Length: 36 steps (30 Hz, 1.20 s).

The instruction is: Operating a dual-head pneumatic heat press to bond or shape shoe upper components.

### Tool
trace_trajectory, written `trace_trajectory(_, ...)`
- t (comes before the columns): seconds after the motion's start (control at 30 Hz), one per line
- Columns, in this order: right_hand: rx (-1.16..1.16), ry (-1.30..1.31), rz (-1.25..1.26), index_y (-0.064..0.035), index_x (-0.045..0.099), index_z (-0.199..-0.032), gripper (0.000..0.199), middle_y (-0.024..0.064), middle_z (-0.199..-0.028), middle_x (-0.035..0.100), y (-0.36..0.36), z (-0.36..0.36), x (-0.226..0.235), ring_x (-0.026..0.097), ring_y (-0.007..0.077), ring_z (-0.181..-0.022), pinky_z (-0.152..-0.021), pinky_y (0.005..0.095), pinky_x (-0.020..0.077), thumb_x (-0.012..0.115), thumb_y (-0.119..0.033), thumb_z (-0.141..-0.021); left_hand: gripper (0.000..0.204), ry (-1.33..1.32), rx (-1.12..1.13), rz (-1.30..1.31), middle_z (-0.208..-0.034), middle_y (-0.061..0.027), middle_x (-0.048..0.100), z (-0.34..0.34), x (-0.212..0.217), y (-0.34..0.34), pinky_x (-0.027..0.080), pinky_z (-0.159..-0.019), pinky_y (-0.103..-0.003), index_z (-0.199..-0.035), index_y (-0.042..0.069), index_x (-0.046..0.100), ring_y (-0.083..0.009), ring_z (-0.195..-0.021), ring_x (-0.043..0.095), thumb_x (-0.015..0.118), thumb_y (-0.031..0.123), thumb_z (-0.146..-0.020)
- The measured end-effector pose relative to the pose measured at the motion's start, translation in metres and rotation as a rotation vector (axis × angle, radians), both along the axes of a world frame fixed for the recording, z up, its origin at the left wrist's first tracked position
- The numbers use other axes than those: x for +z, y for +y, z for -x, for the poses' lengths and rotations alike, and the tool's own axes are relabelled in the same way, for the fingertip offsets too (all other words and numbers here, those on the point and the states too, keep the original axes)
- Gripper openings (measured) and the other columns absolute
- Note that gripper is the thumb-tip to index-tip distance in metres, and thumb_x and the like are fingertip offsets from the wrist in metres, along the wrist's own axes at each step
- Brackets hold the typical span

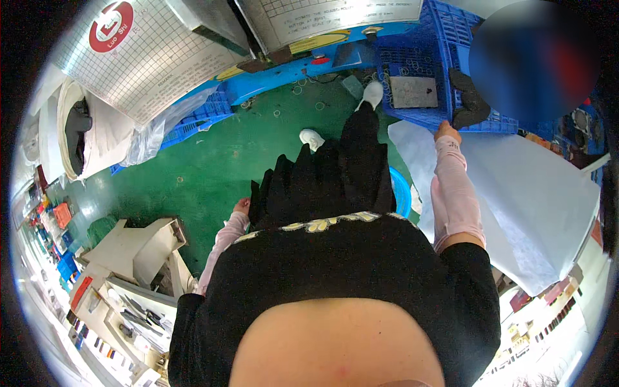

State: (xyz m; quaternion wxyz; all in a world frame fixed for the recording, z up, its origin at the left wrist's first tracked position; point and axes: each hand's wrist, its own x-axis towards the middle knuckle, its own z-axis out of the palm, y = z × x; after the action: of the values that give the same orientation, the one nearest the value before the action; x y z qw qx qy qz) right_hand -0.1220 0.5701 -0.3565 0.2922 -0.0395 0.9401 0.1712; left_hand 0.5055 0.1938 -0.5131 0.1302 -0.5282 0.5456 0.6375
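Note:
My right hand (pixel 447 132) reaches forward to the near rim of a blue plastic crate (pixel 412 117), fingers closed at the lower end of a dark, flat, shoe-shaped piece (pixel 472 102). The piece lies over the crate's corner. Inside the crate sits a pale rectangular board (pixel 414 92) with a small dark mark. My left hand (pixel 242 205) hangs low at my left side, against the edge of my black skirt (pixel 303 190). Its fingers are mostly hidden, and nothing shows in them. Pink sleeves cover both forearms.
Grid-marked machine panels (pixel 174 55) stand ahead above a blue base (pixel 258 87). A white sheet-covered surface (pixel 516 187) lies at the right, with a blue tub (pixel 401 191) beside me. Loose rings dot the green floor (pixel 213 161). A cream cabinet (pixel 138 248) stands at the left.

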Motion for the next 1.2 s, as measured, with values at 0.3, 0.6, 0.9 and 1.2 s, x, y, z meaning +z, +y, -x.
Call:
trace_trajectory(0.3,0.006,-0.06,-0.041,-0.0149,0.053,-0.114,0.031,0.017,-0.114,0.059,0.002,-0.002,0.006,0.056,0.0339,-0.107,-0.09,0.0418,0.0435,0.049,-0.023,-0.085,0.028,-0.015,-0.003,0.049,-0.093,-0.0086,0.065,-0.034,-0.007,0.02,0.047,-0.075,-0.029,-0.103,0.003,0.059,-0.0184,-0.084,0.061,0.061,0.024,-0.084)
trace_trajectory(0.6,0.048,-0.068,0.005,-0.0143,0.053,-0.112,0.03,0.0191,-0.113,0.058,-0.01,0.004,0.013,0.054,0.0353,-0.109,-0.089,0.0433,0.0446,0.051,-0.021,-0.083,0.028,-0.187,-0.226,0.331,-0.082,-0.0073,0.062,0.051,0.049,0.022,0.047,-0.068,-0.03,-0.1,0.005,0.057,-0.0176,-0.074,0.059,0.06,0.023,-0.079)
trace_trajectory(0.9,0.471,-0.106,0.374,-0.0087,0.06,-0.098,0.027,0.0185,-0.098,0.063,-0.087,0.032,0.004,0.06,0.037,-0.087,-0.077,0.0443,0.0482,0.051,-0.028,-0.081,0.032,0.101,0.294,1.281,-0.097,-0.0155,0.06,0.215,0.232,-0.074,0.046,-0.08,-0.037,-0.107,0.002,0.054,-0.0316,-0.089,0.058,0.057,0.014,-0.078)
trace_trajectory(1.2,0.739,-0.122,0.447,-0.0088,0.06,-0.097,0.027,0.0185,-0.097,0.063,-0.22,0.066,0.014,0.06,0.037,-0.087,-0.076,0.0443,0.0482,0.051,-0.028,-0.081,0.038,-0.229,0.161,1.707,-0.113,-0.0119,0.052,0.254,0.364,-0.267,0.041,-0.091,-0.04,-0.106,0.007,0.054,-0.0297,-0.112,0.046,0.068,0.02,-0.073)
